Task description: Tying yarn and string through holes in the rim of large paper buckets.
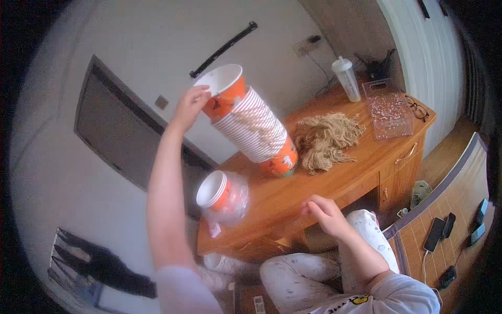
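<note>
A tall leaning stack of orange-and-white paper cups (241,131) rises from the wooden desk (261,209). Its top cup (230,99) sticks up higher than the others, mouth upward and tilted left. My left hand (192,104) pinches the left rim of that top cup. Tan strands seem to lie across the white rims midway down the stack; blur hides how they are fixed. My right hand (327,213) hovers by the desk's front edge, fingers curled together; anything in them is too small to make out. A heap of tan yarn (327,138) lies right of the stack.
Several more cups (214,191) lie in clear plastic wrap at the desk's left end. Towards the right stand a lidded bottle (346,78), a clear bead-filled tray (388,110) and glasses (417,108). A phone (433,235) rests on the wooden surface at lower right.
</note>
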The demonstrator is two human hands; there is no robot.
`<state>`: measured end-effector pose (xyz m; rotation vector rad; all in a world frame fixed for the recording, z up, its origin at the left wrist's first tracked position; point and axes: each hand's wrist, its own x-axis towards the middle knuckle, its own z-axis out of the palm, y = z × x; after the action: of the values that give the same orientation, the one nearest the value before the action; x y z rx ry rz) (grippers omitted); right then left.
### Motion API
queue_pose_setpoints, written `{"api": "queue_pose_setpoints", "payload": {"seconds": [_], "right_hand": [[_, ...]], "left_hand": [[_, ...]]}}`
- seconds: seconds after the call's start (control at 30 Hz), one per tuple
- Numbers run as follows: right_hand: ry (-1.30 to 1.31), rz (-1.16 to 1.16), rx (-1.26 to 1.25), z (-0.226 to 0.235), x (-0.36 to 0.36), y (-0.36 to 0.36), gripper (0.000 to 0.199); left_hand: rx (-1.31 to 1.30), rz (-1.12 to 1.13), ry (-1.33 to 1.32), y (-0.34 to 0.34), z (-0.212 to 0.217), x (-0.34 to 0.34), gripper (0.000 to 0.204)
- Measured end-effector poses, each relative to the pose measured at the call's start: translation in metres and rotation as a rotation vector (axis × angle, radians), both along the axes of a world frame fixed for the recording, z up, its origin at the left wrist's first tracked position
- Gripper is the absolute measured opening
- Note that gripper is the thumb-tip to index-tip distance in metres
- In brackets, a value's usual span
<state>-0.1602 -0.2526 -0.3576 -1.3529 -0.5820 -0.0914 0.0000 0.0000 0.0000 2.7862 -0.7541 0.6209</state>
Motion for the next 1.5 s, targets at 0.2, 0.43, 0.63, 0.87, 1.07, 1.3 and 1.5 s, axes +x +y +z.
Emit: {"api": "queue_pose_setpoints", "payload": {"seconds": [0.2,0.43,0.63,0.87,1.07,1.3,1.5], "right_hand": [[0.034,0.012,0.008,0.003,-0.003,-0.002,0.031],[0.033,0.056,-0.008,0.000,-0.001,0.003,0.032],[0.059,0.072,-0.031,0.002,-0.001,0.007,0.032],[-0.064,-0.119,-0.187,0.001,0.000,0.003,0.032],[-0.018,-0.171,-0.135,0.001,0.008,-0.001,0.032],[0.010,-0.236,-0.204,0.005,0.009,-0.010,0.030],[-0.176,-0.553,-0.368,0.000,0.019,-0.024,0.024]], "left_hand": [[-0.445,-0.067,0.119,-0.003,-0.064,0.024,0.049],[-0.366,0.228,-0.117,0.022,-0.089,0.057,0.068],[-0.344,0.202,0.040,0.043,-0.081,0.058,0.057],[-0.407,0.158,-0.244,0.085,-0.142,-0.020,0.044],[-0.184,0.396,0.346,0.147,-0.190,-0.123,0.031],[-0.008,0.406,0.165,0.150,-0.216,-0.121,0.029],[0.225,0.385,0.227,0.151,-0.201,-0.115,0.026]]}}
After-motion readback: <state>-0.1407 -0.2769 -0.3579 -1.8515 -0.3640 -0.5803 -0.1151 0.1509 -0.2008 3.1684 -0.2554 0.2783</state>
